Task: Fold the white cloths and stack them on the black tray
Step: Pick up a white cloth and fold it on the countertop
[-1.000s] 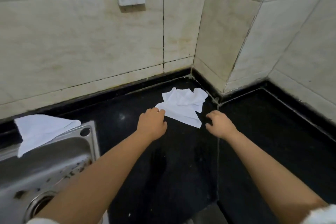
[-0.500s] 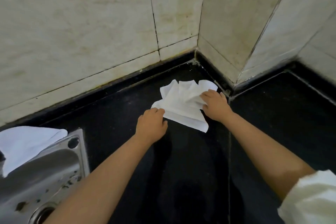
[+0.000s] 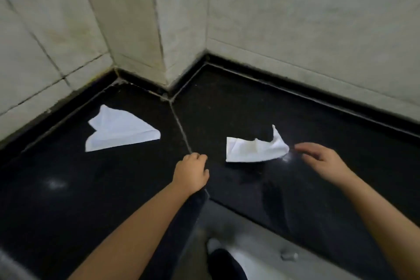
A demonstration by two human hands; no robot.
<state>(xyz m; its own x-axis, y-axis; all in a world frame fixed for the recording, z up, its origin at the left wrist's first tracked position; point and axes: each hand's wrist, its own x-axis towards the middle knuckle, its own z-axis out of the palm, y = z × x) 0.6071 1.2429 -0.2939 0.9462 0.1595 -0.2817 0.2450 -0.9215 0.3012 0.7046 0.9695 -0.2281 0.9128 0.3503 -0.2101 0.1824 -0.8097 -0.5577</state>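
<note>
Two bare hands hovered over a black bench with two white cloths lying on it.

Nearest, the left hand point(image 3: 191, 173) was curled into a loose fist above the bench point(image 3: 68, 200), holding nothing, just beside the grout seam point(image 3: 181, 129) that ran away toward the corner. The right hand point(image 3: 322, 161) lay a little farther and to the right, fingers spread and empty, its fingertips just beside the raised, twisted corner of the crumpled cloth point(image 3: 252, 150); whether they touched it could not be told. That cloth sat right of the seam, between the two hands. Farther left, well apart from both hands, the flatter cloth point(image 3: 120, 129) lay spread in a rough triangle. Beyond stood the tiled wall point(image 3: 295, 18).
</note>
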